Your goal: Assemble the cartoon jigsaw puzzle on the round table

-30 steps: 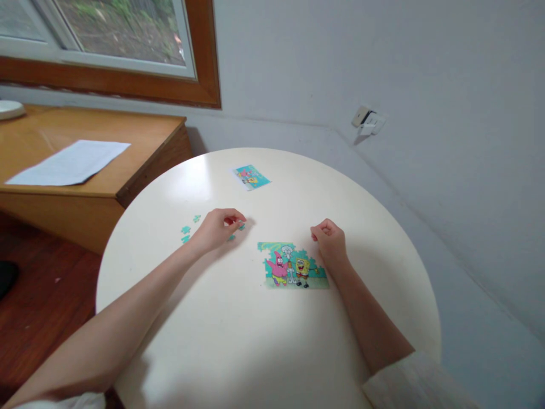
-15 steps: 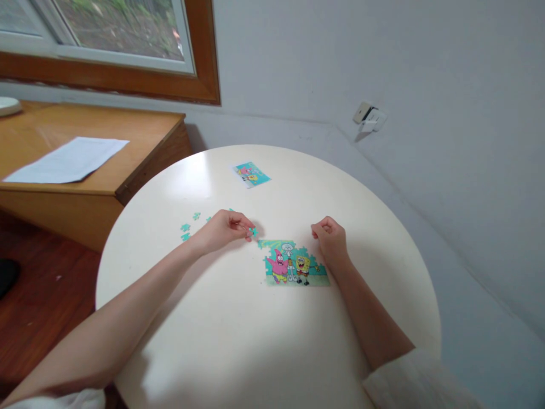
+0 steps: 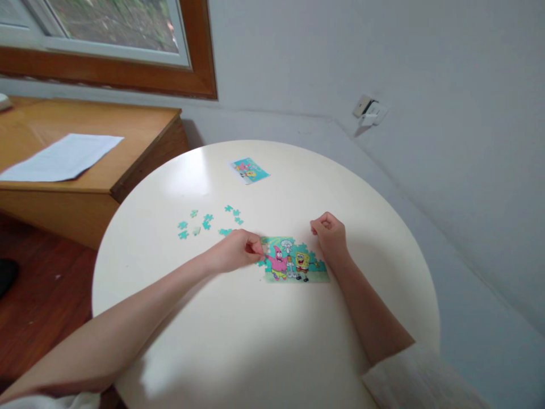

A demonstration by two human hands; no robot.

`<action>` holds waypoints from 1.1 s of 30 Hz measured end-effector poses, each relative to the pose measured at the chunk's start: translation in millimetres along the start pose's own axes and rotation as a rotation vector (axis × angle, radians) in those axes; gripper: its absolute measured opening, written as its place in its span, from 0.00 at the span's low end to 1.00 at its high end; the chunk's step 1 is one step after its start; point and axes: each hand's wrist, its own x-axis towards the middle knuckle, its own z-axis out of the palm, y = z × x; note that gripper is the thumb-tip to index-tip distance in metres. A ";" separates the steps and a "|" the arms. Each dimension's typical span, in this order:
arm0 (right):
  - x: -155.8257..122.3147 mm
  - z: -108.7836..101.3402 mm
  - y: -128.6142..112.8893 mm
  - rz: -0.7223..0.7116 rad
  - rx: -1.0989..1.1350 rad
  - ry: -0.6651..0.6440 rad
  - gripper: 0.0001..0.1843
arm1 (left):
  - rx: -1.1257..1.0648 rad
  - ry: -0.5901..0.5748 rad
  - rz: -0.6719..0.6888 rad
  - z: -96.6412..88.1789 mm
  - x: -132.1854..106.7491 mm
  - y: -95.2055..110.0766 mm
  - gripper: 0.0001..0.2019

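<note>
A partly joined jigsaw puzzle [image 3: 298, 270] with a pink starfish, a pale figure and a yellow square cartoon figure lies on the round white table [image 3: 238, 341]. At its left edge, my left hand [image 3: 240, 250] pinches a small teal puzzle piece [image 3: 261, 263], which is partly hidden by the fingers. My right hand [image 3: 330, 232] rests beside the puzzle's upper right side, its fingers curled closed. Whether anything is inside those fingers is hidden.
Several loose teal puzzle pieces [image 3: 207, 218] are scattered left of the puzzle. Farther back lies a small picture card [image 3: 251, 171] showing the same cartoon. A wooden desk [image 3: 145, 122] with a paper sheet [image 3: 63, 158] stands at the left, and a wall socket [image 3: 363, 107] is on the wall.
My left hand has moved right and nearer with the puzzle piece, from above the puzzle's left corner to its left edge. My right hand stays in place. More loose pieces show.
</note>
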 end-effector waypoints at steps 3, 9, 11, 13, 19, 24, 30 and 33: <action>0.0 0.1 0.5 -0.006 0.002 0.001 0.07 | 0.017 0.003 0.001 4.5 -1.9 0.7 0.05; 0.1 -0.2 0.7 0.002 -0.015 -0.010 0.08 | 0.026 0.036 0.017 11.8 -3.5 5.0 0.03; 0.1 -0.3 0.9 -0.001 -0.018 -0.011 0.08 | 0.039 0.039 0.030 12.6 -3.6 4.4 0.03; 0.3 -0.4 1.4 -0.010 -0.017 -0.008 0.07 | 0.050 0.042 0.041 12.4 -3.8 4.1 0.03; 1.3 -1.0 4.2 -0.023 -0.031 -0.016 0.07 | 0.067 0.053 0.029 12.2 -5.3 8.8 0.04; 1.3 -0.5 4.5 -0.018 -0.011 -0.009 0.07 | 0.049 0.053 0.039 12.6 -4.7 8.4 0.04; 0.6 0.0 0.9 -0.007 -0.022 -0.014 0.07 | 0.015 0.019 0.030 10.7 -4.2 7.0 0.02; 0.8 0.2 1.8 -0.006 -0.015 -0.018 0.08 | 0.003 0.012 0.018 9.4 -4.6 8.2 0.02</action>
